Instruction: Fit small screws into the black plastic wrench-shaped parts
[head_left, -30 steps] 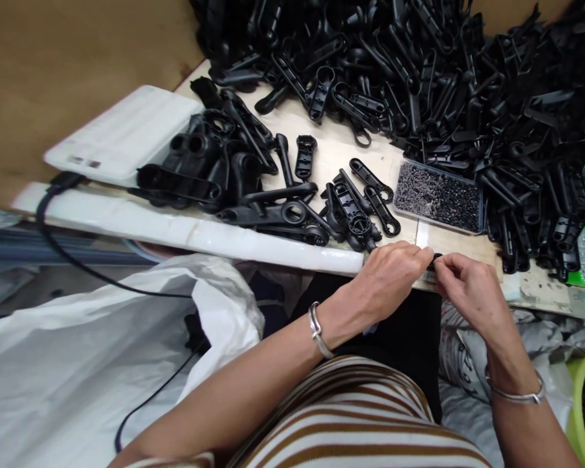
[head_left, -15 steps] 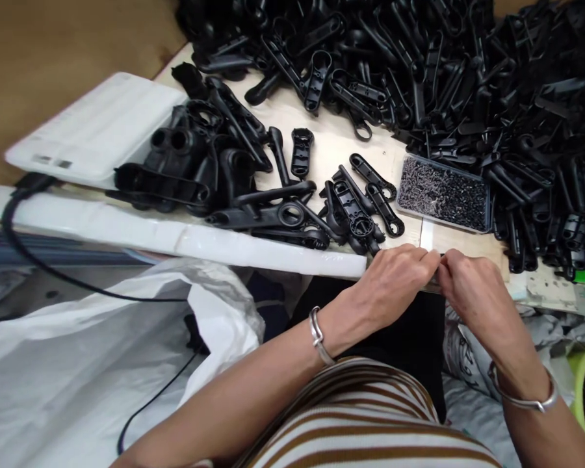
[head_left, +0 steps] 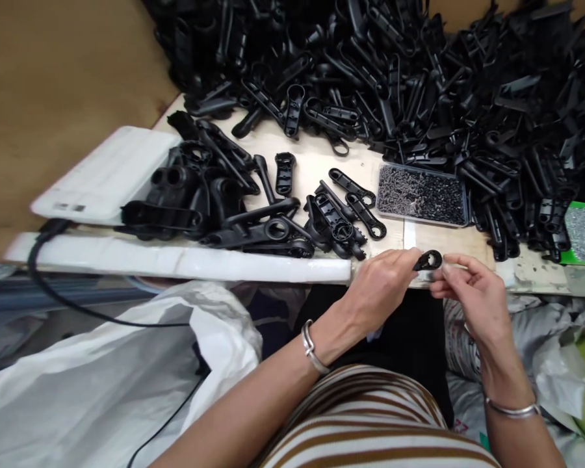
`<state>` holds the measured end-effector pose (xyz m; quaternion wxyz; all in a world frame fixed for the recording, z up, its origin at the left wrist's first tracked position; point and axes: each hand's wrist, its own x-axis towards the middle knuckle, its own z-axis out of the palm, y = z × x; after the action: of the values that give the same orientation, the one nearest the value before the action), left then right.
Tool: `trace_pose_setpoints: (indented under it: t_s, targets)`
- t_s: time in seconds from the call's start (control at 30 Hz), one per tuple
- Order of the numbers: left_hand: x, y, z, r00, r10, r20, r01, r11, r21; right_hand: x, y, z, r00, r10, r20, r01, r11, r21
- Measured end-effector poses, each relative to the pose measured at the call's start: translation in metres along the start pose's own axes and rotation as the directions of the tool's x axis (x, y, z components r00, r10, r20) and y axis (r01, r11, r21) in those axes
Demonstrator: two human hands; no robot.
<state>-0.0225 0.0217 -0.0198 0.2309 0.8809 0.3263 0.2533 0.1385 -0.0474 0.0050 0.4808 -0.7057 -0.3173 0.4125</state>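
The worktable (head_left: 312,153) carries a broad heap of black parts (head_left: 419,84) across its far side and right half. The white case (head_left: 110,172) lies by its left edge, and a white padded strip (head_left: 185,257) runs along the left stretch of its front edge. A smaller cluster of black parts (head_left: 334,218) lies close to the front edge, left of a clear tray (head_left: 465,205) of tiny dark pieces.

The left hand (head_left: 385,283) is curled closed around one black part (head_left: 423,262), at the front edge below the tray; the ring end pokes out toward the right, while the rest is hidden in the grip. The right hand (head_left: 475,286) is loosely half-open just beside the ring, thumb and forefinger close together; whether they touch it or pinch something small, I cannot tell.

The held part looks like moulded plastic: probably light and stiff, with a smooth skin that could slip a little under dry fingers. Its thin ring seems the weakest spot to squeeze or twist. The hidden body should give the surer hold, in a full curl, leaving the ring to light fingertip contact.
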Motion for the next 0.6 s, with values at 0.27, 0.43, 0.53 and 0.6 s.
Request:
trace_pose_setpoints:
  t_s: [0.27, 0.43, 0.53, 0.6]
  targets:
    - [-0.006, 0.013, 0.01, 0.945, 0.072, -0.319, -0.106, 0.99, -0.092, -0.006, 0.0, 0.018, 0.997, 0.08, -0.007, -0.072, 0.933, 0.352]
    - [-0.005, 0.019, 0.011, 0.901, 0.049, -0.431, -0.133, 0.977, -0.166, 0.001, -0.003, 0.027, 0.997, 0.063, -0.037, -0.048, 0.948, 0.316]
    - [-0.003, 0.019, 0.01, 0.893, 0.044, -0.448, -0.138, 0.974, -0.18, 0.007, -0.005, 0.031, 1.0, 0.013, -0.014, -0.01, 0.972, 0.233]
    - [-0.003, 0.018, 0.006, 0.897, 0.07, -0.436, -0.159, 0.972, -0.172, 0.011, -0.009, 0.028, 0.999, -0.022, 0.04, 0.017, 0.991, 0.135]
